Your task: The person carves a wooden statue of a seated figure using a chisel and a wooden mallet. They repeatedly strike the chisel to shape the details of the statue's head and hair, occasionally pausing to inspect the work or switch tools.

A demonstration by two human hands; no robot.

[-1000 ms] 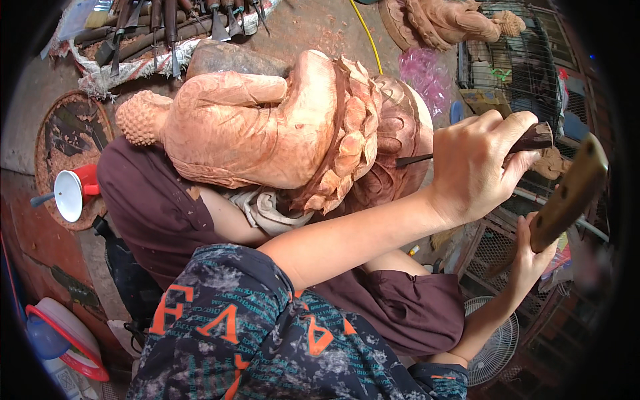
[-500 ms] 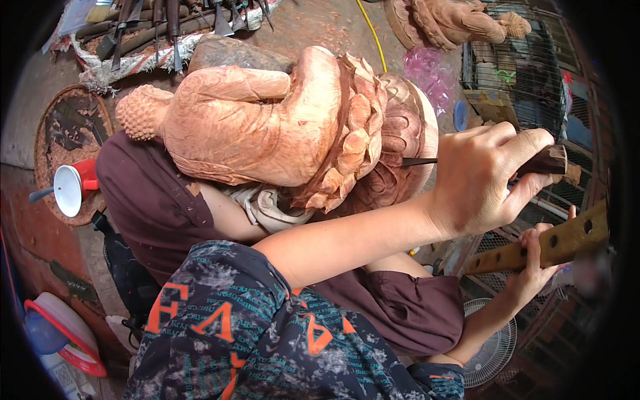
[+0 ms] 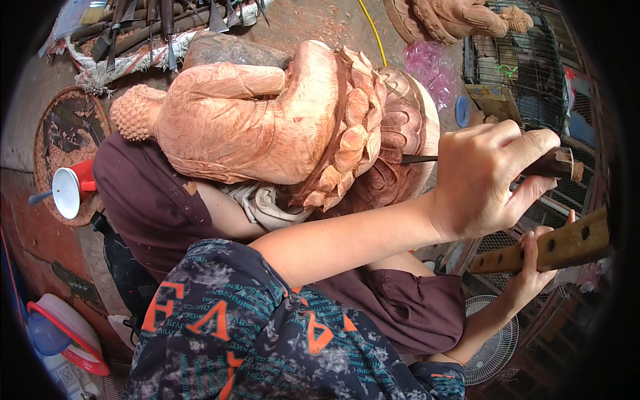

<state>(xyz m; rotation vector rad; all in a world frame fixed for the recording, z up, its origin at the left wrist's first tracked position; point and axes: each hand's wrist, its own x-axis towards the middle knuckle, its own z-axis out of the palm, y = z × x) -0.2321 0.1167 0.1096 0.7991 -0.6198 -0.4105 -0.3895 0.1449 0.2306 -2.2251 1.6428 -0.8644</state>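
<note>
A carved wooden figure (image 3: 247, 130) lies on its side against the person's legs (image 3: 137, 177), knobbed head at left. Its wood is pale reddish-brown with streaked grain and shallow drapery folds; the petalled base (image 3: 403, 127) is darker. A brown bar with dark holes (image 3: 568, 240) is gripped by the right hand (image 3: 530, 267). The left hand (image 3: 483, 180) curls around a dark-handled chisel (image 3: 420, 159), blade reaching the petals.
</note>
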